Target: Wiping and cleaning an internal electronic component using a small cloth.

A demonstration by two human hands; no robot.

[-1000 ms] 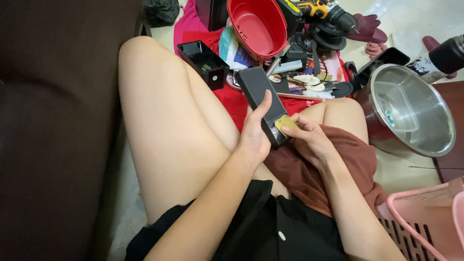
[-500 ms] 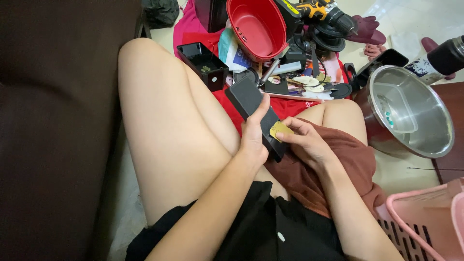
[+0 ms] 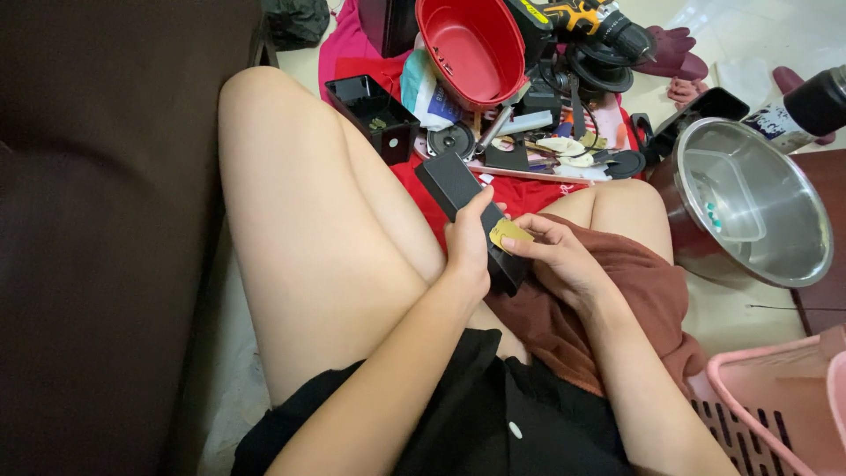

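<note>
My left hand point(image 3: 470, 244) grips a long black box-shaped device point(image 3: 452, 186) over my lap, its far end pointing toward the clutter on the floor. My right hand point(image 3: 555, 251) pinches a small yellow tab point(image 3: 506, 234) against the near end of the black device. Both hands meet between my bare thighs, above a brown cloth point(image 3: 617, 300) lying on my right leg.
A red plastic bowl point(image 3: 471, 48), an open black box point(image 3: 374, 113), a cordless drill point(image 3: 590, 22) and small parts lie on a red mat point(image 3: 529, 189). A steel pot point(image 3: 749, 207) stands right, a pink basket point(image 3: 784, 410) at bottom right, a dark sofa point(image 3: 97, 238) left.
The black device has tilted slightly and shifted left in my left hand. My right hand stays at its near end with the yellow tab.
</note>
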